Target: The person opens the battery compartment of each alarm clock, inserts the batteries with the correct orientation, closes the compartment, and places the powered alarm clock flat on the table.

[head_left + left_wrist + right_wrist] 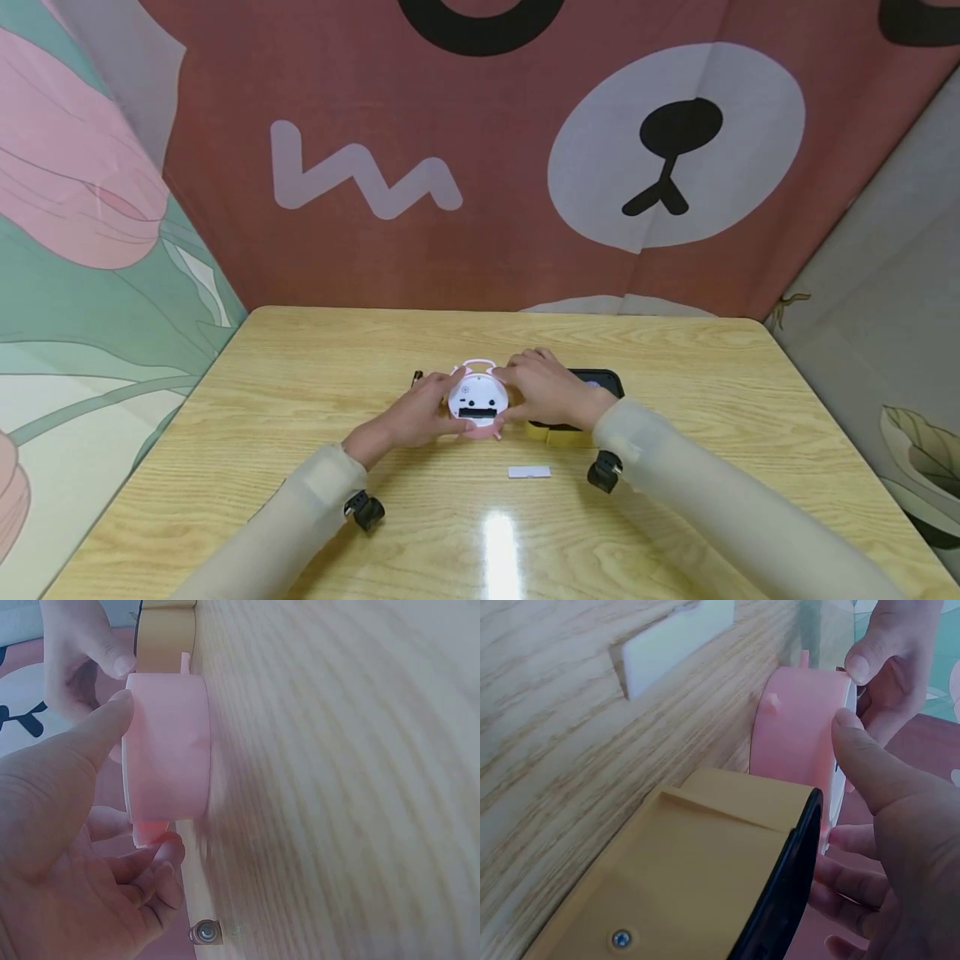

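Head view shows left hand and right hand gripping the pink clock (likely light, hard and slippery, best held by its edges) just left of the yellow box.

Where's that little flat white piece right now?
In the head view, the flat white piece lies on the table, nearer the camera than the pink clock and slightly to its right, in front of the yellow box.

Wood-grain table | bear-print backdrop | floral left wall | pale right wall, seemingly cloth | glare
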`<move>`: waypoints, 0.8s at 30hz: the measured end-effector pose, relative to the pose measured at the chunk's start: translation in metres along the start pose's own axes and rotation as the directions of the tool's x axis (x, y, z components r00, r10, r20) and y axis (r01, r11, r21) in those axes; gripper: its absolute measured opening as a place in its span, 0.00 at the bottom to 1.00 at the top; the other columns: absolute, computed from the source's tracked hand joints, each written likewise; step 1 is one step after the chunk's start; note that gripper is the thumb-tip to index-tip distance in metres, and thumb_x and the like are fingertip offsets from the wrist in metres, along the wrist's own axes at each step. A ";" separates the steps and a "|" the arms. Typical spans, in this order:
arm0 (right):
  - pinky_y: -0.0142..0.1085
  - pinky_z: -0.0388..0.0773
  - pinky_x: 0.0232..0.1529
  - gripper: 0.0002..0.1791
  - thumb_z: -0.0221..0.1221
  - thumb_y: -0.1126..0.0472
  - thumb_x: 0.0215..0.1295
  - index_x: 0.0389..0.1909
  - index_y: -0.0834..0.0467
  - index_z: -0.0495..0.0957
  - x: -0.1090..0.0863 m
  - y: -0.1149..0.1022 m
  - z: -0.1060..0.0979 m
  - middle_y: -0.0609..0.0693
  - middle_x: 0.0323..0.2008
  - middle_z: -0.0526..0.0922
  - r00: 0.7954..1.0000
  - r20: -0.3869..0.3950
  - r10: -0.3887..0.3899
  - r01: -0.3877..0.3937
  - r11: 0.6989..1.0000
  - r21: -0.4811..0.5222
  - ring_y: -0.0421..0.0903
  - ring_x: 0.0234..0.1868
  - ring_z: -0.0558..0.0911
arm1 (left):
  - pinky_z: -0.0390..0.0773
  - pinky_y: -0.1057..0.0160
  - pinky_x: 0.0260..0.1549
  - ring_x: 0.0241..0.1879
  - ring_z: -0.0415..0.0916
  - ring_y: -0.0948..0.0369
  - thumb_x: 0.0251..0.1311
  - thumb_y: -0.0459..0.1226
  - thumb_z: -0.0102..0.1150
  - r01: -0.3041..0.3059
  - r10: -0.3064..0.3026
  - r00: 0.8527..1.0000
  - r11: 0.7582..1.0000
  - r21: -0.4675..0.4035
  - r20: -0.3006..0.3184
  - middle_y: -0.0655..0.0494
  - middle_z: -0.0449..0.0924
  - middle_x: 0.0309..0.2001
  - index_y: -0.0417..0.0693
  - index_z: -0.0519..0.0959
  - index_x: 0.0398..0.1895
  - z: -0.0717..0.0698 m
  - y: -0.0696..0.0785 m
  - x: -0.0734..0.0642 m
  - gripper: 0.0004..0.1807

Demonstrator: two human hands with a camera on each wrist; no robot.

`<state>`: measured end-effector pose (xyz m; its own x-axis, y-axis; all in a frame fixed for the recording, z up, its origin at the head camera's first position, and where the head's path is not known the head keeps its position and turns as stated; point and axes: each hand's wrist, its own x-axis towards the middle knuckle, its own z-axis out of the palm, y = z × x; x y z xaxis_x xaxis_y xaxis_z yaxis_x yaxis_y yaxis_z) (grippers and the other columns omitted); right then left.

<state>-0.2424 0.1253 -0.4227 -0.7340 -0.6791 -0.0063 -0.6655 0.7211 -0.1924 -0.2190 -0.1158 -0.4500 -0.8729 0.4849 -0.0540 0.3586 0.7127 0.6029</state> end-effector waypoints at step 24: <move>0.60 0.62 0.67 0.23 0.74 0.36 0.47 0.21 0.50 0.81 0.010 0.003 -0.003 0.50 0.41 0.89 0.998 0.007 0.068 -0.068 0.990 0.125 0.46 0.44 0.82 | 0.68 0.42 0.67 0.70 0.65 0.44 0.61 0.49 0.70 0.003 -0.003 1.000 1.000 0.004 0.019 0.34 0.68 0.70 0.42 0.53 0.80 -0.003 -0.001 0.000 0.50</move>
<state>-0.2519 0.1208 -0.4200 -0.7764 -0.6297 -0.0259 -0.5920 0.7428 -0.3128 -0.2207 -0.1179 -0.4481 -0.8676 0.4923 -0.0706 0.3575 0.7161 0.5995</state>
